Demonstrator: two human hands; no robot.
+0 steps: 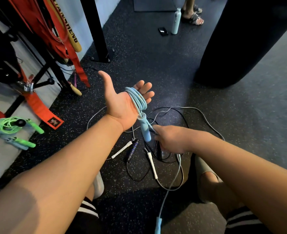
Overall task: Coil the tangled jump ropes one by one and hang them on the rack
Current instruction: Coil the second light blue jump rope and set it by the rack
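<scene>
My left hand (120,100) is held palm up with fingers straight and thumb spread. Several turns of a light blue jump rope (137,98) are wound round its fingers, and one blue handle (144,128) hangs below the palm. My right hand (170,139) grips the free blue cord, which runs down to the second blue handle (158,224) at the bottom edge. Beneath the hands a tangle of black and grey ropes (166,119) lies on the floor with white handles (121,150) and a dark handle (132,149). A coiled green rope (12,128) hangs on the rack's peg (44,83) at left.
Red straps (51,36) and wooden-handled gear hang on the rack at left. A black post (97,29) stands bolted to the floor. A black punching bag (244,39) hangs at right. A bottle (176,21), a phone (163,31) and another person's sandalled feet (192,16) are far off.
</scene>
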